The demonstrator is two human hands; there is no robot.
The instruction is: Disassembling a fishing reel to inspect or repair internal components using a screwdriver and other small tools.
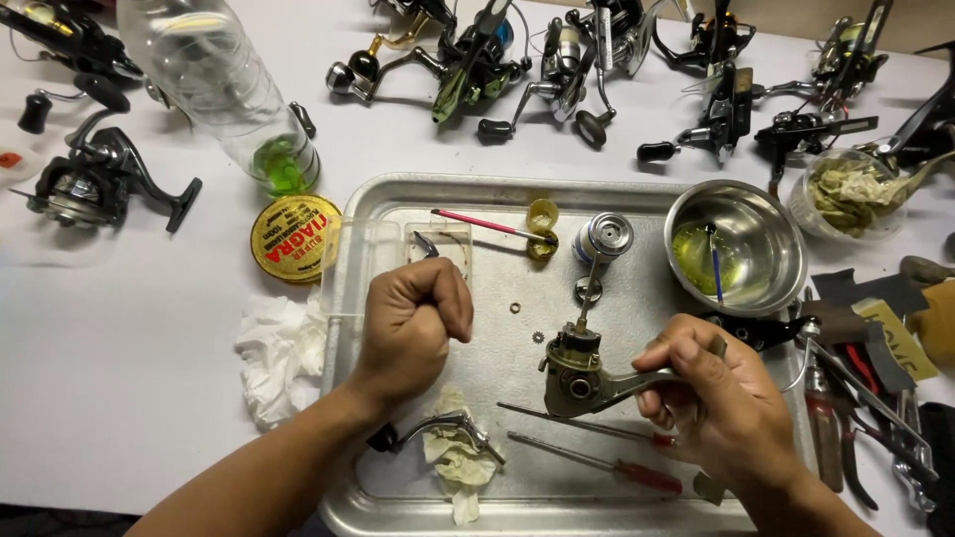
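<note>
Two hands work over a metal tray (343, 328): the right hand (721, 398) is clamped on a stripped reel body (575, 373) held above the tray, the left hand (413, 323) balled into a fist, contents hidden. Two screwdrivers (597, 438) lie below, one steel bowl (741, 244) and one spool (604, 239) behind. Several reels (557, 60) line the worktop (119, 328).

A fishing-reel repair bench: spinning reels (477, 60) in rows, screwdrivers (597, 462), pliers (875, 408), a metal parts tray (418, 194)
</note>
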